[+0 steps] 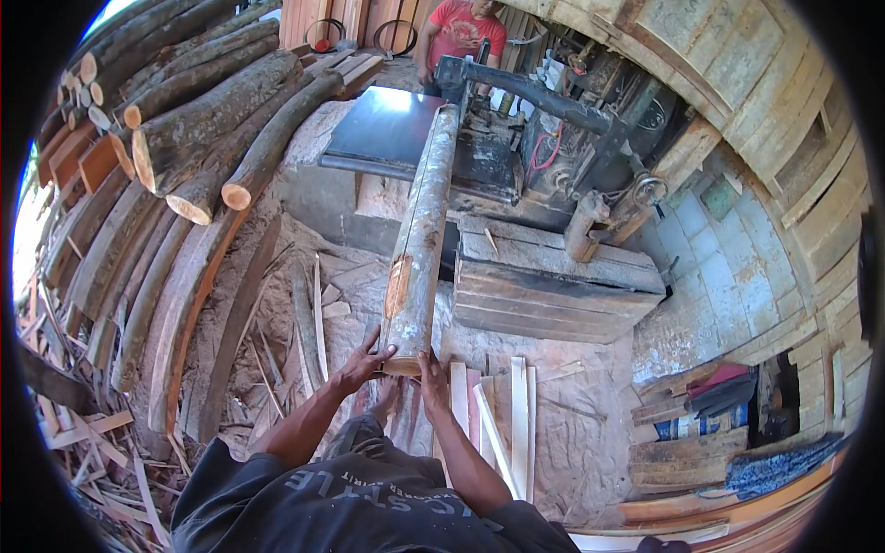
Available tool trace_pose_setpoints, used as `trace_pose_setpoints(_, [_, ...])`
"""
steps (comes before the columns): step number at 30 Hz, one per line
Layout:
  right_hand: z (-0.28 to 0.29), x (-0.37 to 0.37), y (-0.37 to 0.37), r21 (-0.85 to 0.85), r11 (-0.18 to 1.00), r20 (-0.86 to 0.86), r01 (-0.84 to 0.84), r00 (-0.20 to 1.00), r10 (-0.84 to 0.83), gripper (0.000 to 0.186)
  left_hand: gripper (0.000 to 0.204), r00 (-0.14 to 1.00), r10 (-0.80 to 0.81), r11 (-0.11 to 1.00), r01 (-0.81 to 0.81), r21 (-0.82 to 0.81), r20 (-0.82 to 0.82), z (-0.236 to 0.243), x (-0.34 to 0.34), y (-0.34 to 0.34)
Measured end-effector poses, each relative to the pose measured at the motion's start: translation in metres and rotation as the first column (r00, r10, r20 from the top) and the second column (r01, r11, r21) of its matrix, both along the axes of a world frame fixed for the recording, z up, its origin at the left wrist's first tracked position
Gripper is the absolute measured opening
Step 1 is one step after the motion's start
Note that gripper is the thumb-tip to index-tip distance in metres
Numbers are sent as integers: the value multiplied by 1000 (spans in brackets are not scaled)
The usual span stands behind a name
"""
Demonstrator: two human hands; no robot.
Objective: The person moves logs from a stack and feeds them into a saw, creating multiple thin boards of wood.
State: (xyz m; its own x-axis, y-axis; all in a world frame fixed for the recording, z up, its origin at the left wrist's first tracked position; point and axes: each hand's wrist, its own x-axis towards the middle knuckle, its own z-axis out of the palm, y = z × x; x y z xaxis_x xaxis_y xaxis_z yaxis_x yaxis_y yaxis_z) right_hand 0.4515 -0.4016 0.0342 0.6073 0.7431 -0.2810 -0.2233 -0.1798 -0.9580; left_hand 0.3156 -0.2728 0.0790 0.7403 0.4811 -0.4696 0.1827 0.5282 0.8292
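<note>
grey-barked, the log (417,249) spans the middle of the head view: its far end lies over the dark machine table (376,136), its near end held between my left hand (361,365) and right hand (430,376). it looks round and unsplit, so i judge most work on it remains. pale sawn strips (519,415) lie nearby.

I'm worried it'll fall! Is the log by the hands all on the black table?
No, only partly: the log reaches over the black table; the near end sticks past it, between left hand and right hand.
</note>
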Motion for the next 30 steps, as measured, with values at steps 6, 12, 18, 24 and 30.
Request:
trace_pose_setpoints(6, [28, -114, -55, 3, 996, -234, 87, 969, -84, 69, 87, 997, -5, 998, 0, -63, -74, 11, -102, -55])
trace_pose_setpoints(12, [45, -204, -101, 108, 990, -422, -89, 898, 127, 69, 90, 969, 173, 956, -208, -207, -176, 22, -223, -107])
trace_pose_setpoints(18, [-6, -177, -140, -118, 989, -291, 88, 949, -119, 71, 85, 969, 206, 962, -227, -151, -140, -10, -166, -151])
trace_pose_setpoints(24, [69, -73, 68, -113, 959, -445, 260, 850, -283, 68, 63, 968, 246, 956, -251, -150, -53, -49, -85, 34])
trace_pose_setpoints(30, [10, 65, 306, 80, 926, -495, 368, 821, -284, 76, 52, 976, 167, 952, -123, -279, 138, -7, -29, 177])
